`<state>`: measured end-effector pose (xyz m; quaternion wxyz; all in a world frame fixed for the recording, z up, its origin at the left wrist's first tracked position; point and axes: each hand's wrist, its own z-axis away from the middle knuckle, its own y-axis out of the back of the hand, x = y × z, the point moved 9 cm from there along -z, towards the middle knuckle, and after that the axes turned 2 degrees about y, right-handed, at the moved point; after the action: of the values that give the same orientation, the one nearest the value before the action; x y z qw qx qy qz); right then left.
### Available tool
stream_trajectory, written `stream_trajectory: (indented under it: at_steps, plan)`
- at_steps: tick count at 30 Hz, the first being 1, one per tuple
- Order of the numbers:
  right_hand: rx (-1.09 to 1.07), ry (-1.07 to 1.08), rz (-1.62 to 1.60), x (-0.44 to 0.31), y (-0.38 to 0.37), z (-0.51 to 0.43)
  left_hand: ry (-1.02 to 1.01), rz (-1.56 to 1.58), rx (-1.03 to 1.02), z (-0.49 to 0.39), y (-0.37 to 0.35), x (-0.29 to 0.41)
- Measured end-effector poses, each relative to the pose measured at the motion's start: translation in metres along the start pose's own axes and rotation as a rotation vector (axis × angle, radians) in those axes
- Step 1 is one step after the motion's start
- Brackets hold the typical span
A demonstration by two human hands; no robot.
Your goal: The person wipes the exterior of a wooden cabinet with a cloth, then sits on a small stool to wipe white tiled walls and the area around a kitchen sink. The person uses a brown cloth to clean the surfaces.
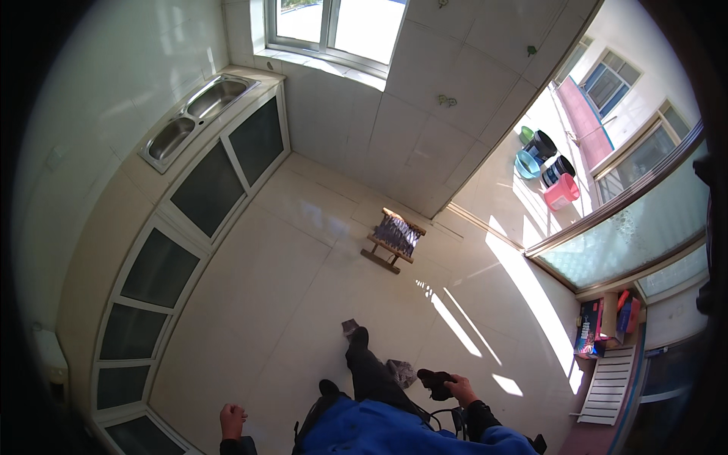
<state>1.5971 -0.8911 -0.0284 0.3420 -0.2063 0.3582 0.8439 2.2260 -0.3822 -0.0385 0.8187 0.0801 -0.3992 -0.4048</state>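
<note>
My right hand (462, 391) grips a dark, soft-looking item (435, 384) at its right end; whether it is a shoe or bundled cloth I cannot tell. My left hand (232, 421) hangs apart at the lower left, its fingers loosely curled, and no object shows in it. Beside my leg, a greyish-brown patterned cloth (402, 373) lies crumpled on the tiled floor. A small brownish piece (349, 327), seemingly cloth, pokes out by the toe of my dark shoe (358, 336). Farther ahead stands a low wooden folding stool (397, 236) with a woven seat.
Along the left wall runs a counter with a double steel sink (170, 139) and dark-paneled cabinets (160, 267). A sliding glass door (620, 244) stands at the right, with buckets (562, 192) and a blue basin (527, 165) outside. Boxes (589, 329) and a white slatted rack (608, 387) are at the lower right.
</note>
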Motion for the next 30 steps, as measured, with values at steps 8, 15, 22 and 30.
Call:
stream_trajectory:
  at_steps: [8, 15, 22, 30]
  plan:
    - [-0.062, 0.004, -0.001, -0.101, -0.004, -0.145, 0.228, -0.012, -0.083, -0.034, -0.067, 0.071]
    - [-0.036, 0.054, 0.037, -0.244, 0.016, -0.233, 0.313, -0.052, -0.129, -0.091, -0.102, 0.13]
    - [0.049, -0.035, 0.08, -0.324, -0.019, -0.283, 0.246, -0.003, -0.134, -0.21, -0.086, 0.22]
    - [0.011, 0.134, 0.065, -0.446, -0.065, -0.358, 0.069, -0.137, -0.092, -0.329, -0.05, 0.384]
